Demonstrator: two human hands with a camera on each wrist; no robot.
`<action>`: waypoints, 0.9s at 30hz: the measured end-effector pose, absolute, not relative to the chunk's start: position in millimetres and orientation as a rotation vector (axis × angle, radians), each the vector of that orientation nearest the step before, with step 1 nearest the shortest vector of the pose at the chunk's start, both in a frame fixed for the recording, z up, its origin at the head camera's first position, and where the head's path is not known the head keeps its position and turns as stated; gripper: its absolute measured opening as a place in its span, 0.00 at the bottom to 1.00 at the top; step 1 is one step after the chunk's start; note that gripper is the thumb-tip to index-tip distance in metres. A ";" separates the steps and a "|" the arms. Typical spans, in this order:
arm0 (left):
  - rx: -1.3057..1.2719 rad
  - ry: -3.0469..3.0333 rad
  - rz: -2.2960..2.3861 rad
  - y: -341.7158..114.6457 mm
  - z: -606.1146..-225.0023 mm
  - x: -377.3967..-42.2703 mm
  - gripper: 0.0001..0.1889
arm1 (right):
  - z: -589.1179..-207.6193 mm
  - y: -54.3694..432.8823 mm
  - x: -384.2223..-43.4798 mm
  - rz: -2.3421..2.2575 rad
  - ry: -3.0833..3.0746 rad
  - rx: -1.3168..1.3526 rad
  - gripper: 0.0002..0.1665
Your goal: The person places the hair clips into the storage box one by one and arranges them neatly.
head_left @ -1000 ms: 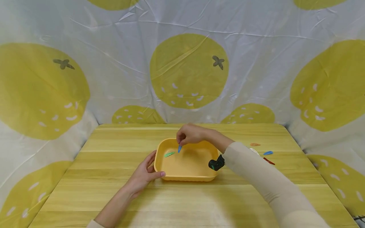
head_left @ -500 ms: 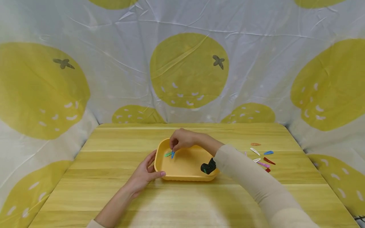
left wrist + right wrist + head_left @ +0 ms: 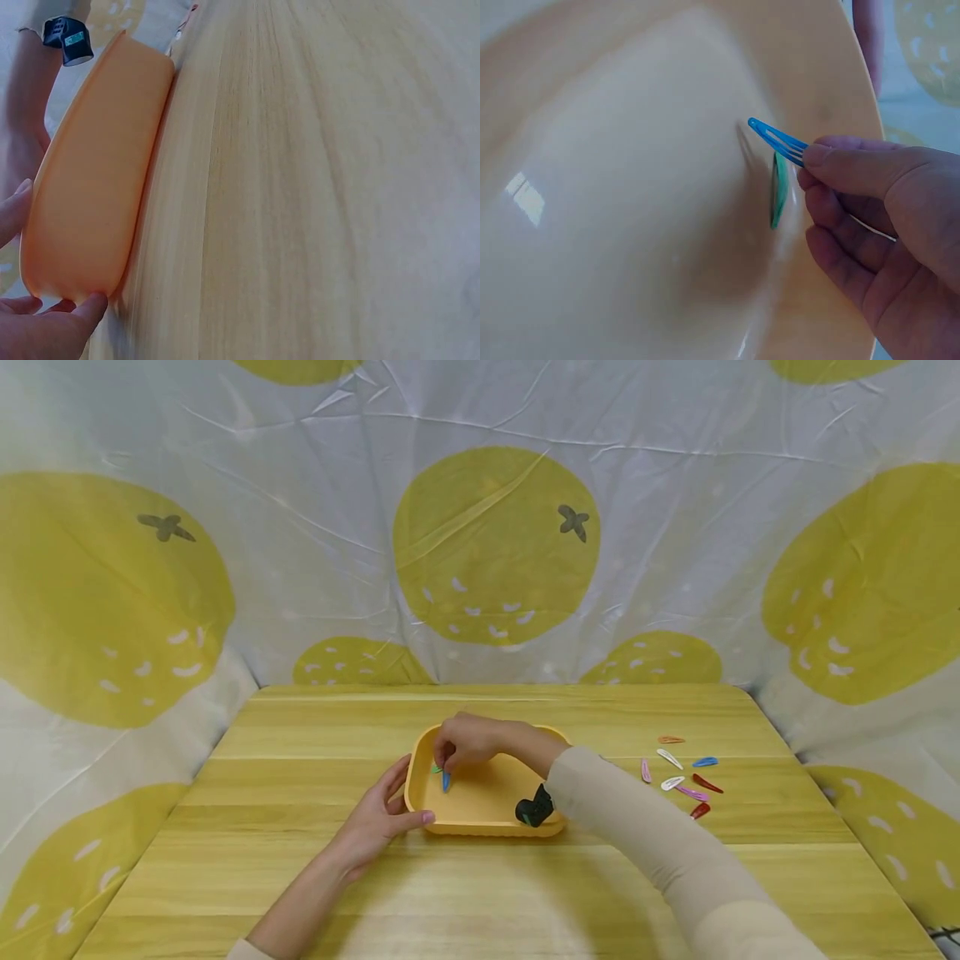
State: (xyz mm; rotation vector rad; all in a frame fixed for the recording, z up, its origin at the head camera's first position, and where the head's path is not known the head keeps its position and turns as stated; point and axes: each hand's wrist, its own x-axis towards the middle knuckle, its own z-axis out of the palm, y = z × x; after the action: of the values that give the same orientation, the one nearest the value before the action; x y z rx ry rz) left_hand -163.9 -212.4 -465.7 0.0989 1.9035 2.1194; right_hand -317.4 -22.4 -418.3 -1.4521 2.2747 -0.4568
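My left hand (image 3: 378, 822) grips the left end of a yellow plastic tray (image 3: 495, 829), thumb at the front corner and fingers around the outside. In the left wrist view its fingertips press the wall of the orange-looking tray (image 3: 97, 172). My right hand (image 3: 471, 739) reaches into the tray's left part. Between thumb and index finger it pinches a blue snap hair clip (image 3: 776, 140), tip pointing down in the head view. A green hair clip (image 3: 780, 187) lies on the tray floor just beneath, partly hidden by the hand in the head view.
Right of the tray, several hair clips lie scattered on the wooden table (image 3: 300, 793): an orange clip (image 3: 671, 740), a blue clip (image 3: 705, 762), a dark red clip (image 3: 707, 783), plus white and pink ones. A patterned curtain (image 3: 495, 410) hangs behind.
My right hand has moved left and lower in the tray with the blue hair clip, towards the green one. My left hand and the tray have stayed put. More clips on the table are uncovered.
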 end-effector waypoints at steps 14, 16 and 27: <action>0.101 1.908 2.125 -211.7 -466.7 -162.8 0.52 | -425.6 -36.9 -311.0 -0.381 2.272 -1.473 0.04; 0.094 1.910 2.128 -211.3 -467.0 -162.7 0.52 | -424.7 -37.3 -310.7 -0.379 2.265 -1.468 0.05; 0.094 1.915 2.131 -211.5 -465.9 -161.7 0.53 | -426.7 -34.2 -313.3 -0.353 2.255 -1.468 0.10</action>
State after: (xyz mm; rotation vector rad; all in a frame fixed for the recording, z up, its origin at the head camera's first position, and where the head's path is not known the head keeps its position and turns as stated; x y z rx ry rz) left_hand -161.7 -211.5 -465.9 0.0935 1.9150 2.1309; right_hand -313.3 -34.2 -426.7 -1.4678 2.2549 -0.3532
